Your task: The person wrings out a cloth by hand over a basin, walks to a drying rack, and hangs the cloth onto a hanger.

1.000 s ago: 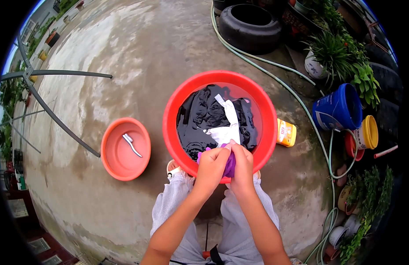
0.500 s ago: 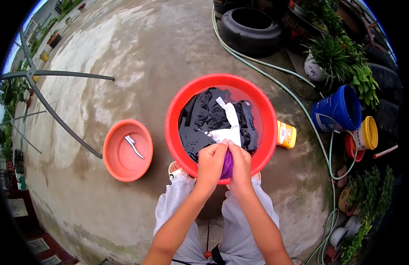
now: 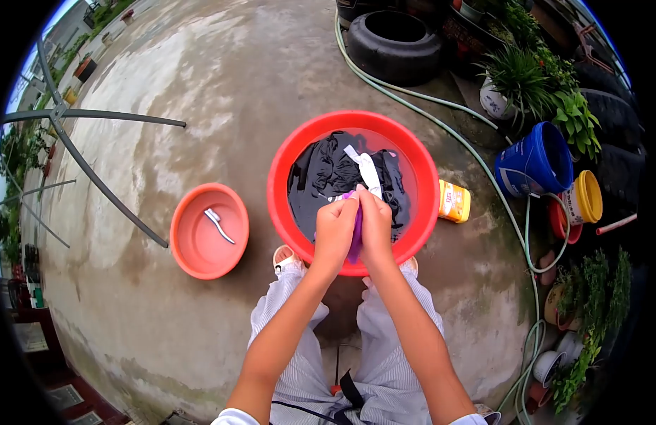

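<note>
Over the near side of a red basin (image 3: 277, 205), my left hand (image 3: 333, 232) and my right hand (image 3: 376, 225) press together, fingers closed on a purple cloth (image 3: 356, 241). The cloth hangs down between the palms. A white strip of cloth (image 3: 369, 173) runs from beyond my fingertips into the basin; whether it is joined to the purple cloth I cannot tell. Dark wet clothes (image 3: 335, 166) lie in the water around it. My fingertips hide part of the cloth.
To the left stands a smaller orange-red basin (image 3: 179, 241) holding a brush (image 3: 218, 225). A yellow packet (image 3: 454, 201) lies beside the red basin. Further right are a hose (image 3: 464, 142), a blue bucket (image 3: 529, 166), a tire (image 3: 395, 49) and potted plants (image 3: 522, 85). Metal bars (image 3: 122, 117) extend at left.
Both hands have moved slightly farther over the basin and closer together. Less of the white strip and of the purple cloth shows now. The view has shifted a little.
</note>
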`<control>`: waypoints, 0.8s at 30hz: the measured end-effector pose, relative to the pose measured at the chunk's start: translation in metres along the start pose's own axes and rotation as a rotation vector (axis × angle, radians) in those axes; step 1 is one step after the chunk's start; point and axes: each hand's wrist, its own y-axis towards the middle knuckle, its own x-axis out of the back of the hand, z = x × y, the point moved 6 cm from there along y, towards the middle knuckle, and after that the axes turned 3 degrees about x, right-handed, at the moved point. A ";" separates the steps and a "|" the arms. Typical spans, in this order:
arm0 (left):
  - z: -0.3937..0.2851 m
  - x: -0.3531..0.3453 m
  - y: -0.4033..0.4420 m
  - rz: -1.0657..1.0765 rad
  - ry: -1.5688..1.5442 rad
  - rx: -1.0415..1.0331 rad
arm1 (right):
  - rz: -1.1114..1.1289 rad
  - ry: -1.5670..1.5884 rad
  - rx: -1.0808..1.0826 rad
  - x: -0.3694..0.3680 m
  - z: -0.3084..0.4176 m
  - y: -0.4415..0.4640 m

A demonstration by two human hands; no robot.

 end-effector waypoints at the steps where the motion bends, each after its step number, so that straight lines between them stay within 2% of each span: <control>1: 0.000 -0.006 -0.005 0.016 0.082 -0.048 | 0.005 0.026 -0.020 0.006 -0.003 0.008; 3: -0.001 -0.013 -0.006 0.004 0.193 -0.169 | -0.012 0.042 -0.005 0.009 -0.002 0.011; 4: -0.004 -0.011 -0.003 -0.009 0.152 -0.168 | -0.027 0.028 0.030 0.005 0.002 0.010; 8: -0.008 0.011 0.015 -0.059 -0.067 -0.138 | 0.011 -0.196 0.137 -0.008 0.011 -0.018; 9: -0.010 0.016 0.016 -0.075 -0.140 -0.135 | 0.069 -0.261 0.221 -0.014 0.009 -0.024; 12: 0.001 0.022 0.014 -0.053 -0.246 -0.008 | 0.139 -0.281 0.263 -0.019 -0.002 -0.028; 14: 0.001 0.016 0.009 -0.010 -0.071 -0.093 | 0.075 -0.195 0.208 -0.009 0.000 -0.022; 16: 0.009 0.003 0.002 0.088 0.028 -0.071 | -0.042 -0.126 0.183 0.012 -0.005 -0.009; 18: 0.022 -0.014 -0.005 0.148 0.266 -0.123 | -0.121 -0.011 0.153 0.036 -0.015 -0.001; 19: 0.021 -0.021 -0.011 0.112 0.345 -0.308 | -0.123 0.012 0.203 0.040 -0.016 -0.001; 20: 0.030 -0.019 -0.007 0.065 0.366 -0.248 | -0.121 -0.011 0.244 0.043 -0.017 -0.002; 22: 0.021 -0.017 -0.011 0.077 0.123 -0.186 | -0.115 -0.057 0.328 0.039 -0.005 -0.011; 24: 0.010 -0.017 -0.005 0.115 0.165 -0.207 | -0.071 -0.107 0.343 0.032 0.011 -0.020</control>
